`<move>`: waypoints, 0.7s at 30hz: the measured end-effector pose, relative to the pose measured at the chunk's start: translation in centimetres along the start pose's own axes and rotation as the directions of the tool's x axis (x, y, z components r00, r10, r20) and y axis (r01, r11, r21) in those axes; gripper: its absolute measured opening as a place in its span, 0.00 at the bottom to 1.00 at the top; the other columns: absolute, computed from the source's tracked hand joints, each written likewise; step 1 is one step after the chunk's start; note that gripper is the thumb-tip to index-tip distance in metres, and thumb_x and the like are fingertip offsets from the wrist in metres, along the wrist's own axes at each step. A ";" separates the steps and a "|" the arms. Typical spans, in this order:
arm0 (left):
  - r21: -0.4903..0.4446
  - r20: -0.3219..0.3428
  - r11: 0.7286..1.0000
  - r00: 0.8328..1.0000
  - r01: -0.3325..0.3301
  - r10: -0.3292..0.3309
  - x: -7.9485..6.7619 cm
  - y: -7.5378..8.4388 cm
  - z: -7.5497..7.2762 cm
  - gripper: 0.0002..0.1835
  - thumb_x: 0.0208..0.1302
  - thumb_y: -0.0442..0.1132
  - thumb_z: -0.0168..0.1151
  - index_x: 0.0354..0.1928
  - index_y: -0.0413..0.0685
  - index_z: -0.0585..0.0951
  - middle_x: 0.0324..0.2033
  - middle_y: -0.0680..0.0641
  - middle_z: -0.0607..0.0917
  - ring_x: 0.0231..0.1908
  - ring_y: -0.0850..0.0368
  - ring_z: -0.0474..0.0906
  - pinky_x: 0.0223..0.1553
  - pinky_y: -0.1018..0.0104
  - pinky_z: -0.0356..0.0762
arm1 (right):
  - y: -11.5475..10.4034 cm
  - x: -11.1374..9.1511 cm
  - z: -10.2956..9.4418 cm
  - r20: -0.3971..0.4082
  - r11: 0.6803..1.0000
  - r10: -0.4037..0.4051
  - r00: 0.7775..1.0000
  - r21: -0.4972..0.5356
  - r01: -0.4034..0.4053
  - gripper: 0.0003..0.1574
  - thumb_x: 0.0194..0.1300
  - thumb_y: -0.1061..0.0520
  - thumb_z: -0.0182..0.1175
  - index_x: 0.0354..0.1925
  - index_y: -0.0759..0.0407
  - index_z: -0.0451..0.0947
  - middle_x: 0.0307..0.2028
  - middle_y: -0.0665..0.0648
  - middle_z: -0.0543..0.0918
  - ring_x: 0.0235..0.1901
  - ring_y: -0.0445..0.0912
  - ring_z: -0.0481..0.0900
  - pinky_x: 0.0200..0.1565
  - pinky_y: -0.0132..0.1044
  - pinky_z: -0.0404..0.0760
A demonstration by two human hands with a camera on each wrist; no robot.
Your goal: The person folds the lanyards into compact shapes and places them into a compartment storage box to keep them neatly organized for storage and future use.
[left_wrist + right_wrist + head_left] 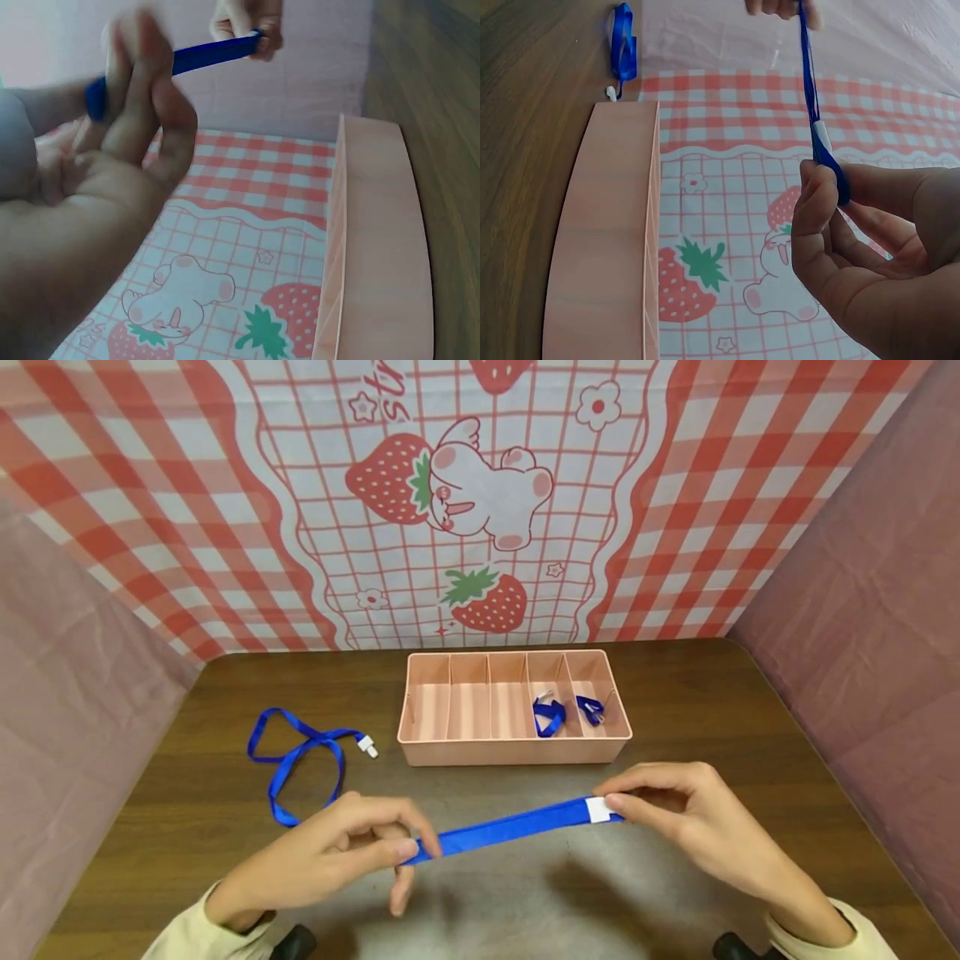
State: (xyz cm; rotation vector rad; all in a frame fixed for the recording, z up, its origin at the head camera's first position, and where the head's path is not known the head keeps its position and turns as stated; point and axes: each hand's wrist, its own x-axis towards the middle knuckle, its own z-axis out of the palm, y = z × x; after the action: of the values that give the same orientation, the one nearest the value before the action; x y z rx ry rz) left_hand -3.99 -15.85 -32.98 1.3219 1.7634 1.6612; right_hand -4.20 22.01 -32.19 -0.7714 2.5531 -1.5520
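A blue lanyard [510, 830], folded into a flat band, stretches between both hands above the table in the head view. My left hand [322, 852] pinches its left end between thumb and fingers. With thumb and index finger, my right hand [693, 814] pinches the other end, beside a white clip [598, 810]. In the right wrist view several layers of the strap [808, 67] run upward from the fingertips, and a short loop hangs at the thumb. The left wrist view shows the strap [214, 57] passing between the fingers.
A pink box [513, 752] with several compartments stands behind the hands. Folded blue lanyards lie in its two rightmost compartments, one lanyard [551, 717] beside the other [591, 710]. Another lanyard [288, 760] lies loosely looped on the table at left, its white clip [367, 745] toward the box.
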 end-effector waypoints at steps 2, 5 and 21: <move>-0.124 0.071 0.990 0.995 -0.068 0.077 0.2 0.2 -0.2 0.17 0.71 0.17 0.37 0.49 0.34 0.75 0.30 0.38 0.87 0.35 0.52 0.86 0.34 0.62 0.81 | 0.0 0.1 0.2 0.020 0.999 0.009 1.000 0.032 -0.010 0.11 0.65 0.64 0.65 0.41 0.49 0.87 0.33 0.49 0.87 0.29 0.40 0.82 0.28 0.34 0.82; -0.257 0.135 0.956 0.974 -0.143 0.182 0.6 0.5 -0.7 0.20 0.64 0.16 0.27 0.47 0.24 0.71 0.36 0.28 0.85 0.45 0.39 0.85 0.46 0.49 0.81 | 0.0 0.2 0.5 0.038 0.998 -0.018 0.999 0.056 0.016 0.11 0.65 0.66 0.65 0.41 0.52 0.87 0.32 0.50 0.87 0.29 0.39 0.81 0.28 0.35 0.82; -0.037 0.030 0.942 0.942 -0.332 0.334 1.7 0.0 -1.7 0.07 0.69 0.26 0.58 0.41 0.33 0.84 0.49 0.34 0.84 0.50 0.42 0.82 0.48 0.52 0.81 | 0.3 1.2 1.3 0.079 0.997 -0.073 0.994 0.006 0.072 0.09 0.64 0.64 0.66 0.40 0.51 0.87 0.31 0.46 0.87 0.28 0.38 0.81 0.27 0.34 0.81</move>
State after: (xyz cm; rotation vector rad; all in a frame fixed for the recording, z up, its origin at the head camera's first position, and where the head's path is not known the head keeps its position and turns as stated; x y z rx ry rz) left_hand -6.18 -15.39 -32.01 1.6998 1.5495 1.8147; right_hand -4.97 20.49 -32.83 -0.9158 2.4925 -1.5128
